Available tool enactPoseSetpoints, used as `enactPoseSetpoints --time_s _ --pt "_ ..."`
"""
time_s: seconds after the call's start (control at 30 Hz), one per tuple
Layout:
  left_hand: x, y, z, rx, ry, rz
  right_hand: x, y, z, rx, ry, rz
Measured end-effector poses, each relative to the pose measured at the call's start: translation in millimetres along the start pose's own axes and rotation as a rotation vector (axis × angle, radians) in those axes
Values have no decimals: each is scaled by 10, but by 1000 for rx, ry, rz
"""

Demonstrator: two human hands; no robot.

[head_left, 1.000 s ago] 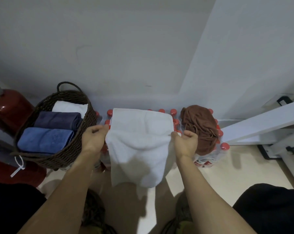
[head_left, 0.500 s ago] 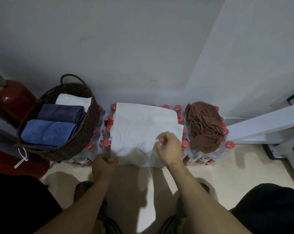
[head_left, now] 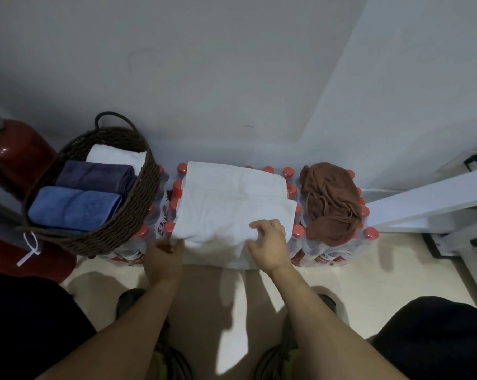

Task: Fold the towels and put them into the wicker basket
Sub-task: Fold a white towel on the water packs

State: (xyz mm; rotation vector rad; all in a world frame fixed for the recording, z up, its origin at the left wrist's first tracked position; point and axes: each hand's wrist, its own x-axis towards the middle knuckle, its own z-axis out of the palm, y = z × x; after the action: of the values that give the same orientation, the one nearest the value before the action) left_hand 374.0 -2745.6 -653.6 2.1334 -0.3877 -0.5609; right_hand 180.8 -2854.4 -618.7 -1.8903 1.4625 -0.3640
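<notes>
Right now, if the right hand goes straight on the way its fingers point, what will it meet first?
The right hand rests on the white towel, fingers pointing up and left across it. Going on, it would probably slide only over that towel, then meet the red-capped bottles at its left edge; depth is uncertain.

The flat white terry-cloth towel (head_left: 231,204) looks soft and matt. The dark brown woven wicker basket (head_left: 116,229) is rough; the round red fire extinguisher (head_left: 18,149) gleams glossy.
</notes>
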Motion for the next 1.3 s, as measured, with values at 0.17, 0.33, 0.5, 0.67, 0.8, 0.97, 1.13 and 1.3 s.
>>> enactPoseSetpoints --time_s 0.17,0.33,0.5,0.67,0.8,0.97,1.13,1.3 --pt "13 87 -41 76 -32 168 -36 -8 -27 7 -25 -9" --pt "-67 241 -85 271 -234 300 35 -103 -100 -16 -58 7" --pt "-71 666 -147 158 -415 335 0 -379 -242 242 -430 6" --pt "-250 1169 -185 -205 -510 70 -82 -566 -325 430 -565 30" --pt "-358 1330 -207 -516 -580 -42 -86 -610 -397 644 -287 -44" --pt "-389 1438 -292 -345 -735 183 -31 -730 -586 729 -34 -75" --pt "-414 1608 -357 -384 -747 334 -16 -868 -688 828 42 -43" --pt "-415 1728 -440 -479 -660 378 -61 -978 -794 887 -231 -56"
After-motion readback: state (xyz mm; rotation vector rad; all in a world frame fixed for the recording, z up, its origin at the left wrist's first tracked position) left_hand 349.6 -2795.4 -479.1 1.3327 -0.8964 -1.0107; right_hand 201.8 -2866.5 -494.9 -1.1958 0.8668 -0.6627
